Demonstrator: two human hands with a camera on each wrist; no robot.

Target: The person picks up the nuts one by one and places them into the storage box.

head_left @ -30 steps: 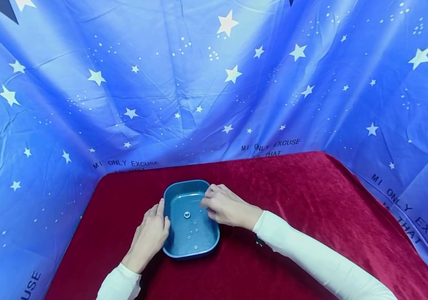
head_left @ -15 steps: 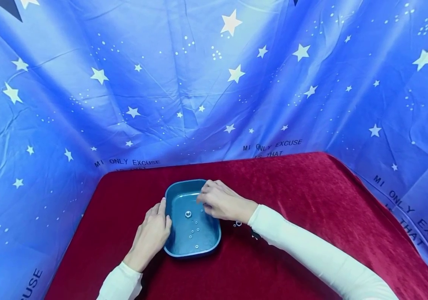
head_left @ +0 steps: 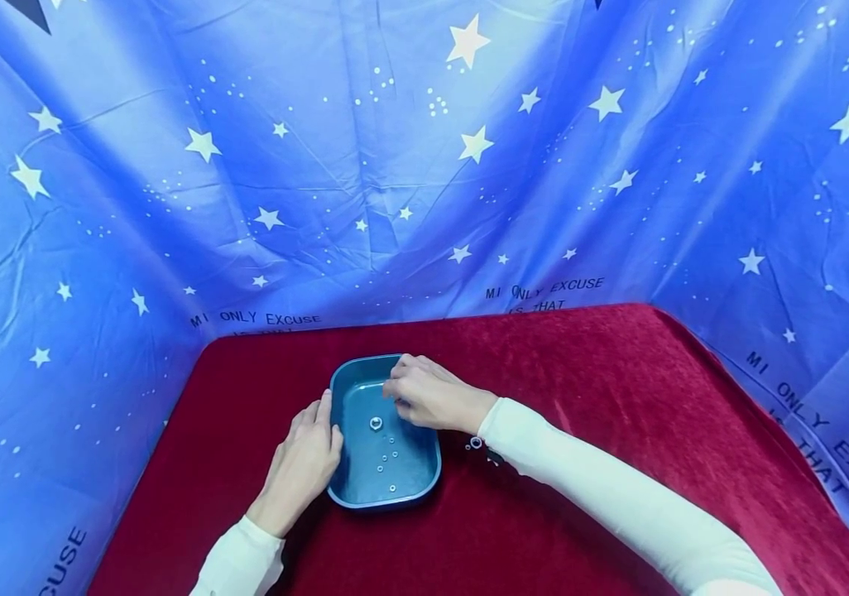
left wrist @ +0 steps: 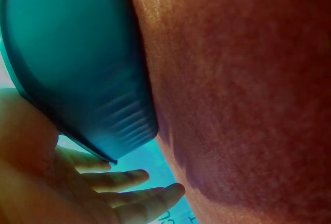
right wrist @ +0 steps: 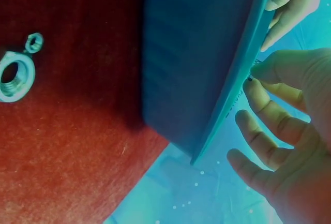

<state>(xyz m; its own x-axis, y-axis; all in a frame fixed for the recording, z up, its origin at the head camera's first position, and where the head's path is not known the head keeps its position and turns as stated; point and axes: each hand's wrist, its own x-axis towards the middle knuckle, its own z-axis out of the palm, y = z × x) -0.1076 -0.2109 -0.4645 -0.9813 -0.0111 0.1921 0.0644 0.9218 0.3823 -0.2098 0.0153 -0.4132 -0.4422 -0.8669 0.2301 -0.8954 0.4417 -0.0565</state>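
Observation:
A blue rectangular tray [head_left: 353, 494] stands on the table. Inside lie a large hex nut [head_left: 376, 424] and several small nuts [head_left: 392, 488]. My left hand [head_left: 304, 455] rests against the tray's left rim; in the left wrist view its fingers [left wrist: 155, 204] are extended beside the outer wall, while the thumb is hidden. Over the right part of the tray, my right hand [head_left: 428, 393] pinches a tiny nut [right wrist: 251, 77] between thumb and index finger. Its other fingers are spread and bent. Only a sliver of that nut shows.
Outside the tray, on the right, another large nut [right wrist: 19, 76] and a small nut [right wrist: 34, 43] lie on the red velvet cloth [head_left: 581, 372]. Behind the table hangs a blue star-patterned curtain [head_left: 305, 165].
My right hand has shifted slightly left and up over the tray, uncovering the two nuts lying outside on the right. My left hand keeps its place at the rim. The view has tilted slightly.

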